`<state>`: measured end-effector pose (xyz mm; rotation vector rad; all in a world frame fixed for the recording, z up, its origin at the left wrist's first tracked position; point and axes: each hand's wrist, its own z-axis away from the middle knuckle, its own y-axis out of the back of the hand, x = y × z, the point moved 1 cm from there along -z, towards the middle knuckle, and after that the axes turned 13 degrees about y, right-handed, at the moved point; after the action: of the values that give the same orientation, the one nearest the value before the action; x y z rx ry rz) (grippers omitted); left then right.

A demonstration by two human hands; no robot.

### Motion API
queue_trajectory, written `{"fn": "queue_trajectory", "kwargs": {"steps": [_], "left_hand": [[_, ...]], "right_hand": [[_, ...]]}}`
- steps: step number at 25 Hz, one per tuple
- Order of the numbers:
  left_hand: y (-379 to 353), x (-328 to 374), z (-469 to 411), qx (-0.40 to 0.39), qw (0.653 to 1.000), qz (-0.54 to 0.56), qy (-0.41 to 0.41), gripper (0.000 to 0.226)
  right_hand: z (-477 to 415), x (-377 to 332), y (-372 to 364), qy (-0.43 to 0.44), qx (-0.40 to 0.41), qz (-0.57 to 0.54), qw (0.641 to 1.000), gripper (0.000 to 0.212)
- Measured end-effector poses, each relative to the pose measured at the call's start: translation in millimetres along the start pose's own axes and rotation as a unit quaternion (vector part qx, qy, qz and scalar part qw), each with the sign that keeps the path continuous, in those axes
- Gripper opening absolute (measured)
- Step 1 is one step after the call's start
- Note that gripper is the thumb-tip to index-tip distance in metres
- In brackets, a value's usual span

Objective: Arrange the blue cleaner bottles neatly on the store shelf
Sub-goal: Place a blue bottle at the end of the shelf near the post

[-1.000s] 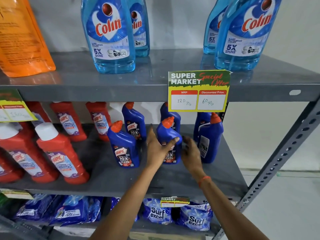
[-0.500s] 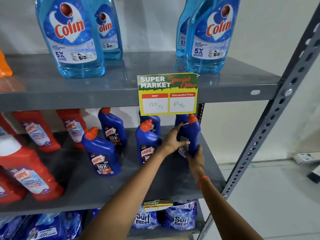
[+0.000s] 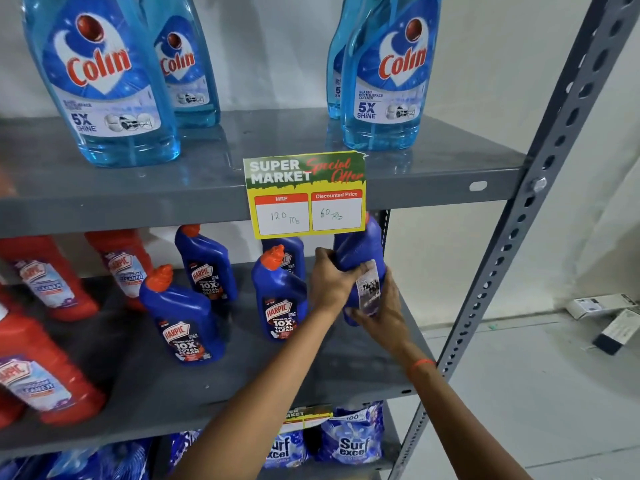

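**Between both hands, a blue bottle at the shelf's right end**

Around the blue bottle [image 3: 356, 258] both hands curl closed: the left hand [image 3: 330, 284] grips its side, the right hand [image 3: 379, 308] cups its base and back label. Just left of the fingers stand four more blue bottles [image 3: 280, 306] on the grey shelf [image 3: 145, 386]. Above the fingers hangs a price tag [image 3: 306, 195]; further left stand red bottles [image 3: 41, 368].

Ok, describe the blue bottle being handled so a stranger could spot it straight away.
Find the yellow special offer price tag on the grey shelf edge. Right below its right corner is a dark blue bottle, gripped by the left hand and right hand. Unlike its neighbours, it shows a small back label, not the Harpic front.
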<state>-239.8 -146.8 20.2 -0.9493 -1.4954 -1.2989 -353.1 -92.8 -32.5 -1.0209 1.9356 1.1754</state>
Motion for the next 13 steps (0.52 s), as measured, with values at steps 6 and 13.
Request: {"fn": "queue_trajectory", "kwargs": {"steps": [6,13], "left_hand": [[5.4,0.2,8.3,-0.06,0.995,0.085,-0.012,0.038],[11.7,-0.2,-3.1,-0.372,0.908,0.175,0.082,0.023]], "right_hand": [[10.0,-12.5,-7.3,-0.005,0.051,-0.048,0.998,0.091],[15.0,-6.3,2.6,0.01,0.103,-0.165,0.981,0.053]]}}
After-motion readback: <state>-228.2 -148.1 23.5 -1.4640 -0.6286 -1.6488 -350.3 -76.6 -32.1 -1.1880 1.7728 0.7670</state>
